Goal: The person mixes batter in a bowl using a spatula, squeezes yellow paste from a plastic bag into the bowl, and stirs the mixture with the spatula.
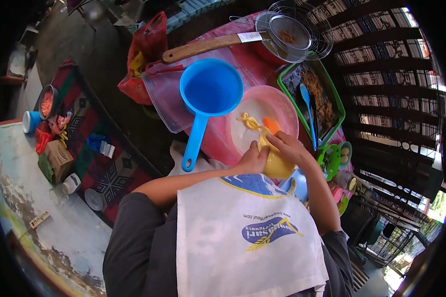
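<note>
Both hands are at a yellow bag (278, 164) near the front rim of a pink bowl (287, 110). My left hand (253, 159) pinches the bag's upper left side, fingers closed. My right hand (285, 147) grips its upper right side. The bag's twisted yellow top (249, 120) extends over the bowl, which has white contents. An orange piece (271, 124) shows beside the bag, inside the bowl. Left of the bowl lies a blue dipper (211, 89) with its handle pointing toward me.
A green-rimmed tray (332, 89) holds brown shreds and a blue spoon (307, 106). Behind are a wooden-handled strainer (208, 47) and a wire skimmer (319, 32). A red bag (146, 54) stands at the back left; green baskets (328, 161) are at the right.
</note>
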Demonstrator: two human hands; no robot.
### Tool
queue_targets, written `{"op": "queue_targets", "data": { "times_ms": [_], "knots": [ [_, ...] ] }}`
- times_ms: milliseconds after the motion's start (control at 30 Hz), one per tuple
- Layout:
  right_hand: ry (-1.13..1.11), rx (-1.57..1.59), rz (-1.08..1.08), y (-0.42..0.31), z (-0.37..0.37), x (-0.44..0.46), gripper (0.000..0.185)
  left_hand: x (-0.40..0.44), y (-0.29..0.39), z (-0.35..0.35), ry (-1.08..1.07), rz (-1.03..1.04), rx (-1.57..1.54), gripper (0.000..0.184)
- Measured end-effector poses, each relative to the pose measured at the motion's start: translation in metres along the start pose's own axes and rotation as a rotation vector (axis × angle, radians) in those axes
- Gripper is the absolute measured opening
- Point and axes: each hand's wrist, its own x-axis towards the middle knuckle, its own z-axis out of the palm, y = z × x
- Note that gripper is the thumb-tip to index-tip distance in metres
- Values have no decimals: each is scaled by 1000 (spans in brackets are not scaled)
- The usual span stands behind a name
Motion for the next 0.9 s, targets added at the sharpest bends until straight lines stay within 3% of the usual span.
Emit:
{"op": "queue_targets", "data": {
  "times_ms": [133,233,300,400,467,567,633,733,833,900],
  "knots": [
    [128,59,-75,11,8,-30,58,0,-2,0,27,78,-70,43],
    [188,139,-53,19,17,-33,60,-1,6,-4,-64,-75,80,44],
    [269,143,-73,20,25,-40,67,-3,6,-3,-82,137,-33,42],
    [292,372,-338,45,27,-49,73,-2,-6,2,-123,415,-91,39],
    [61,709,-285,59,27,-56,82,4,-8,3,-200,544,-71,37],
    [-47,935,-371,81,52,-58,78,14,-18,6,-260,621,44,39],
    [-11,1007,-343,86,67,-63,73,-14,20,-5,-246,489,255,40],
    [122,1234,-348,85,90,-76,62,-20,25,-3,-302,473,297,40],
    [170,1532,-365,98,115,-81,60,-23,28,5,-377,484,182,42],
    [204,1632,-473,101,122,-88,59,-36,42,5,-433,351,65,39]
  ]
}}
